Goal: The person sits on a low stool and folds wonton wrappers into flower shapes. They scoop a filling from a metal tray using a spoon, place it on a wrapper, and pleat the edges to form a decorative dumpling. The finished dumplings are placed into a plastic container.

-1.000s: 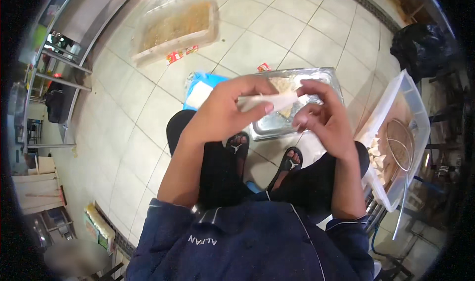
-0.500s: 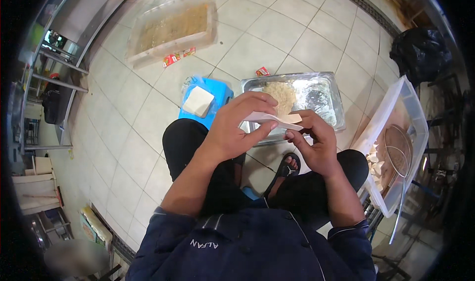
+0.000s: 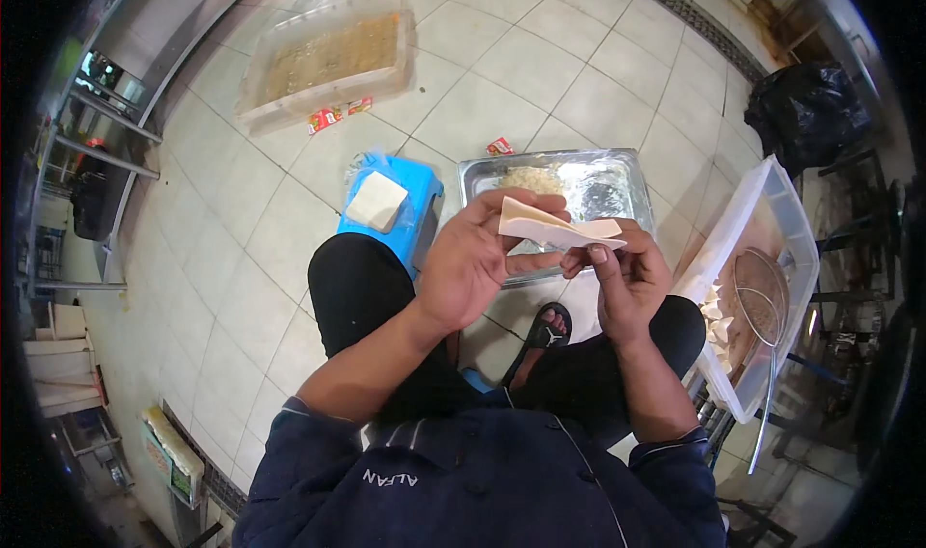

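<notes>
Pale dough, a thin folded wrapper sheet [image 3: 559,228], is held up between both hands above the knees of a seated person in a dark blue jacket. The left hand [image 3: 473,263] is cupped under the sheet's left end, fingers curled and the thumb laid along its lower edge. The right hand [image 3: 627,278] is closed on the sheet's right end, which is pinched between the thumb and forefinger.

Directly beyond the hands, a steel tray [image 3: 617,177] lined with foil is seen on the tiled floor [image 3: 540,66], with a mound of pale shredded filling [image 3: 531,178] heaped at its left end. Just beside the tray's left edge, a blue plastic stool [image 3: 410,215] carries a stack of square wrappers [image 3: 376,201] on its seat. A small red packet [image 3: 500,147] lies at the tray's far left corner.

At the person's right, a clear plastic tub [image 3: 772,210] holds folded pale pieces [image 3: 716,321] near its close end and a wire skimmer [image 3: 762,302] resting inside it. Well apart, toward the far left of the floor, a second clear tub [image 3: 328,61] with browned contents is set down, with red wrappers [image 3: 335,116] along its near edge. A black bin bag [image 3: 805,114] sits at the far right.
</notes>
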`<state>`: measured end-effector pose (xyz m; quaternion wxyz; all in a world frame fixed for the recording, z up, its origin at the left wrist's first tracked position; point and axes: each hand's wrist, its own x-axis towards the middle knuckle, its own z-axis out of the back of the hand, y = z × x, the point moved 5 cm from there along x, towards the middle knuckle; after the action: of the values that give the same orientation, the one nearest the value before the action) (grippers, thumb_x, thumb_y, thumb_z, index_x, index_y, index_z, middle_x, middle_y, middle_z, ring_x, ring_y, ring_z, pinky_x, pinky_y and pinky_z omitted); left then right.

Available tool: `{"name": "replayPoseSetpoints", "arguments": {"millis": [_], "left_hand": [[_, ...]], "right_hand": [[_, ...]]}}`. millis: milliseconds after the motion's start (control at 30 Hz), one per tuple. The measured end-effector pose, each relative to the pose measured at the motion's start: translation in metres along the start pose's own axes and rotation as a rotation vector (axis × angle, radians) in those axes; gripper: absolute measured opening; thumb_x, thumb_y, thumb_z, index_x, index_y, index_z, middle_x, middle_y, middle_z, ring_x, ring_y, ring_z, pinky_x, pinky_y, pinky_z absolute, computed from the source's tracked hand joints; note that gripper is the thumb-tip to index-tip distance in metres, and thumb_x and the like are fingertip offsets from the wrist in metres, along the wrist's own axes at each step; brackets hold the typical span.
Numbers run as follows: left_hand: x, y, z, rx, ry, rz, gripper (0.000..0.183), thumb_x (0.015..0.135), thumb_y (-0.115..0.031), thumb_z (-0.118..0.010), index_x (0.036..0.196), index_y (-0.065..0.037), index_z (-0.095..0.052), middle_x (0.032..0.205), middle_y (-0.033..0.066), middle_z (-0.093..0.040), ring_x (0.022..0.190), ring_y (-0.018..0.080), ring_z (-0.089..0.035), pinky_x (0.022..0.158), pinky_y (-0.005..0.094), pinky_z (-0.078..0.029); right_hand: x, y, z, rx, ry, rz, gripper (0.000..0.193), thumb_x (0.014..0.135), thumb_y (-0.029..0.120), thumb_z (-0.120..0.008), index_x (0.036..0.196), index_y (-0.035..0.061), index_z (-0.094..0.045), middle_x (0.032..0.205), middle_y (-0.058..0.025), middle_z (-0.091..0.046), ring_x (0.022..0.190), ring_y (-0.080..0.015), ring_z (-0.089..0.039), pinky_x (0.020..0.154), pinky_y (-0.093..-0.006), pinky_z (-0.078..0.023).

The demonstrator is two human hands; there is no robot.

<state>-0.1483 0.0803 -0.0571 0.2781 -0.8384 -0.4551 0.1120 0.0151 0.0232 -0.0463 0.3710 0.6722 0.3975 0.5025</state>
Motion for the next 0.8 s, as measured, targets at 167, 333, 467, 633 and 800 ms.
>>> {"name": "replayPoseSetpoints", "arguments": {"millis": [167,333,467,633,800], "left_hand": [[-0.003,0.015,0.009,0.240,-0.130,-0.022,0.040,0.090,0.000,-0.061,0.127,0.000,-0.048,0.123,0.0186,-0.060,0.109,0.0290,-0.064,0.083,0.0402,-0.061],[-0.001,0.003,0.010,0.115,-0.124,-0.030,0.038,0.090,-0.003,-0.065,0.124,0.000,-0.051,0.113,0.0149,-0.065,0.098,0.0249,-0.067,0.074,0.0371,-0.061],[-0.004,0.001,0.006,0.189,-0.069,0.016,0.036,0.089,-0.005,-0.066,0.122,-0.003,-0.050,0.107,0.0131,-0.066,0.090,0.0227,-0.067,0.061,0.0335,-0.059],[-0.007,0.002,0.004,0.266,0.007,0.082,0.031,0.088,-0.005,-0.068,0.114,-0.002,-0.052,0.098,0.0121,-0.065,0.078,0.0191,-0.066,0.052,0.0295,-0.054],[-0.010,-0.007,0.002,0.311,0.122,0.065,0.033,0.085,-0.003,-0.073,0.112,-0.001,-0.054,0.097,0.0118,-0.065,0.078,0.0155,-0.066,0.054,0.0270,-0.055]], "right_hand": [[-0.005,-0.001,-0.006,-0.067,-0.006,0.014,0.018,0.090,-0.009,-0.059,0.108,-0.0059,-0.056,0.107,-0.0184,-0.061,0.083,-0.0220,-0.067,0.072,-0.0338,-0.057],[-0.019,-0.003,-0.010,-0.130,0.083,0.100,0.039,0.085,-0.012,-0.066,0.119,-0.0032,-0.049,0.111,-0.0183,-0.060,0.090,-0.0214,-0.066,0.076,-0.0331,-0.056],[-0.025,-0.004,-0.009,-0.228,0.018,0.169,0.050,0.083,-0.011,-0.069,0.125,-0.0020,-0.044,0.113,-0.0181,-0.059,0.096,-0.0210,-0.064,0.082,-0.0333,-0.055],[-0.018,0.011,-0.012,-0.233,0.069,0.253,0.049,0.082,-0.007,-0.072,0.123,-0.0026,-0.045,0.116,-0.0189,-0.060,0.098,-0.0225,-0.063,0.088,-0.0348,-0.053],[-0.011,0.016,-0.014,-0.205,0.207,0.189,0.038,0.082,0.003,-0.074,0.115,-0.0030,-0.056,0.108,-0.0180,-0.064,0.098,-0.0263,-0.063,0.083,-0.0363,-0.051]]}}
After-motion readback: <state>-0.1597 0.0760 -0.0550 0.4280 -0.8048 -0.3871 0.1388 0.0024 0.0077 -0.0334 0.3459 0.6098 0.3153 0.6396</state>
